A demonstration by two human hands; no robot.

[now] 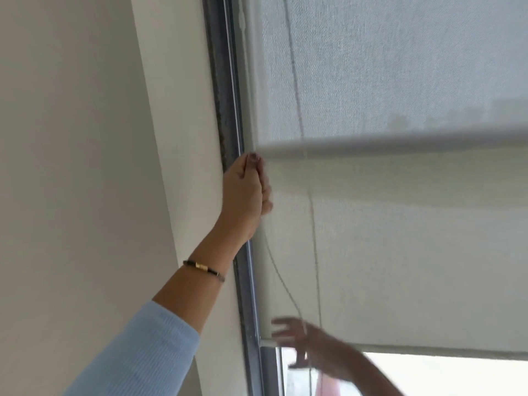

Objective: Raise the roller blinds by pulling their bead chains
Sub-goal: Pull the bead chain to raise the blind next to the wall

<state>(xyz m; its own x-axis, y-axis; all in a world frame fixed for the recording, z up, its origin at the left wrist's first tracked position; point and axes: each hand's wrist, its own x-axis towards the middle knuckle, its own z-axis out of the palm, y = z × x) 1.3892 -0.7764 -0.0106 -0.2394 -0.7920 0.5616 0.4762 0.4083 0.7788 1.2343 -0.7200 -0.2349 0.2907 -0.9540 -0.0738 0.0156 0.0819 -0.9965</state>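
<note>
Two roller blinds hang over the window. The nearer grey blind [385,67] ends in a bottom bar [400,144] halfway up the view. Behind it, a cream blind [414,252] reaches lower, with its own bottom rail [428,351]. My left hand [247,192] is raised at the window's left edge, fist closed around a thin bead chain [278,277] that runs down and to the right. My right hand [303,342], blurred by motion, is low with fingers spread near the chain's lower part. A second chain strand [315,252] hangs beside it.
A dark metal window frame [228,110] runs up the left side of the blinds. A plain cream wall [85,138] fills the left. Bright glass [428,378] shows below the cream blind. A bracelet [204,267] sits on my left wrist above a light blue sleeve [143,352].
</note>
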